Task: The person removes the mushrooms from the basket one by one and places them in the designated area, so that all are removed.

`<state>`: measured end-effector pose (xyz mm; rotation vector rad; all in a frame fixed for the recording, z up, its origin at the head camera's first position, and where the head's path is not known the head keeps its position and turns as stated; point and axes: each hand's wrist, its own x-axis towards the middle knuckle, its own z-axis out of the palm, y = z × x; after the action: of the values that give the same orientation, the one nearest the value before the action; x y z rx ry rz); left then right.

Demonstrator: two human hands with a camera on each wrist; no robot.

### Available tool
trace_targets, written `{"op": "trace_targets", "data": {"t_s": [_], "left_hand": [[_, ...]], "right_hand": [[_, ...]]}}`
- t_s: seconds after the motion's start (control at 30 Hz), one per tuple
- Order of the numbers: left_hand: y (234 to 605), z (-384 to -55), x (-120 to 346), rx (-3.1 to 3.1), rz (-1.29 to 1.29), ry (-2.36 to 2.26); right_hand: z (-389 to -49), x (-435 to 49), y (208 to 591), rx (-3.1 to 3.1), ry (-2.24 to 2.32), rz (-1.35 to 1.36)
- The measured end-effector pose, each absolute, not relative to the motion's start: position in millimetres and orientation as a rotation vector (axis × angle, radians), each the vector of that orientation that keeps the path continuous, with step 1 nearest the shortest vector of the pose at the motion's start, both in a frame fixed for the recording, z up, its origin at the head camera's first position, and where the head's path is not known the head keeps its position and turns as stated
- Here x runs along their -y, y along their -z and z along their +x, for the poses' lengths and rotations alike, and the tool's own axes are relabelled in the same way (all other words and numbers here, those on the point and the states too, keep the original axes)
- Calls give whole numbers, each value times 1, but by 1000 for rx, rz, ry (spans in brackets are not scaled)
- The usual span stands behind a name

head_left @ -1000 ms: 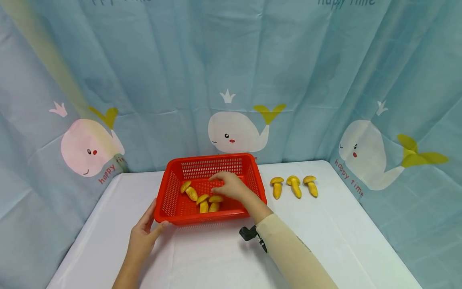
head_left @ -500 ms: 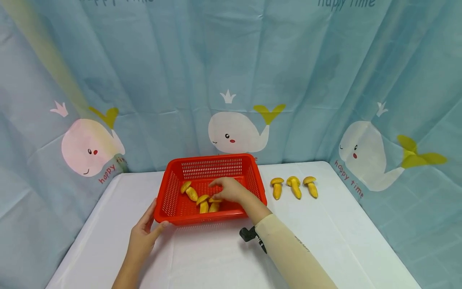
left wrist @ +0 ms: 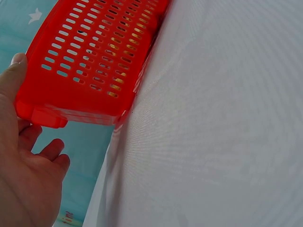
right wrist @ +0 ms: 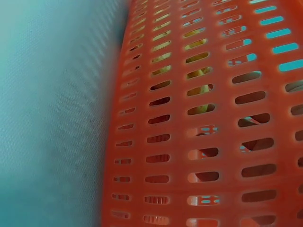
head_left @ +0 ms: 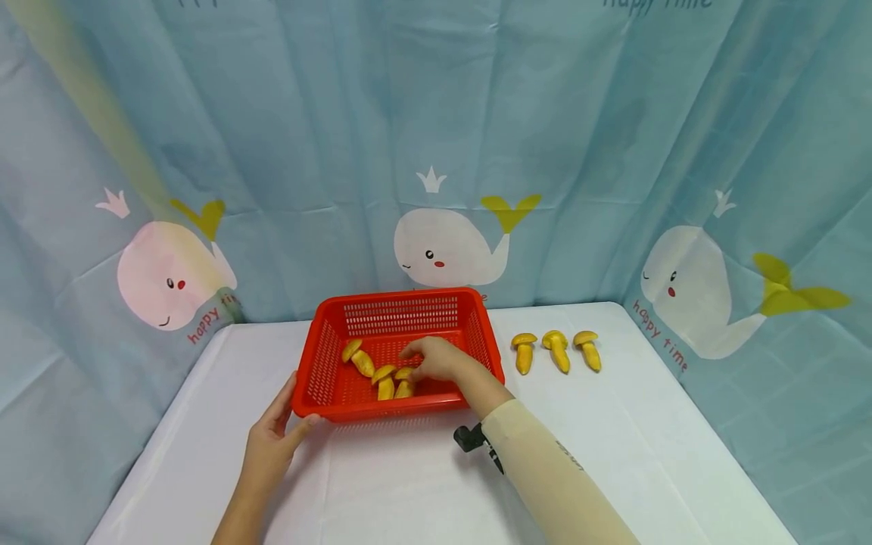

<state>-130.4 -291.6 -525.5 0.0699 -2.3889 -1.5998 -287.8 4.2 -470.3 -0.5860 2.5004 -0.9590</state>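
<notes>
A red perforated plastic basket stands on the table, its near-left corner held by my left hand. In the left wrist view the thumb of the left hand lies on the rim of the basket, with fingers under the corner. Inside lie three yellow mushrooms: one at the left, one in the middle, one at the right. My right hand reaches in with bent fingers at the right-hand mushroom's cap, covering part of it. Whether they pinch it is unclear. The right wrist view shows only the basket's side.
Three more yellow mushrooms lie in a row right of the basket: a near one, a middle one and a far-right one. A white cloth covers the table. Blue whale-print curtains stand behind and at both sides.
My right hand has lowered from above the basket floor to the right-hand mushroom, whose cap has shifted slightly left. The left hand stays at the basket's corner.
</notes>
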Motion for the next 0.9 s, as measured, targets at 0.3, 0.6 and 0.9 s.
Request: {"op": "trace_targets", "data": {"t_s": [0.3,0.6,0.9], "left_hand": [[525,-129,289,2367,32,1607],[524,-130,292,2396,49,1584],[526,-131,290,2414,79,1559]], "right_hand": [[-288,-5,473,-2492,923,-583],[-286,-1,475,-2515,887,-537],[-286,0,473,-2528,875,-519]]}}
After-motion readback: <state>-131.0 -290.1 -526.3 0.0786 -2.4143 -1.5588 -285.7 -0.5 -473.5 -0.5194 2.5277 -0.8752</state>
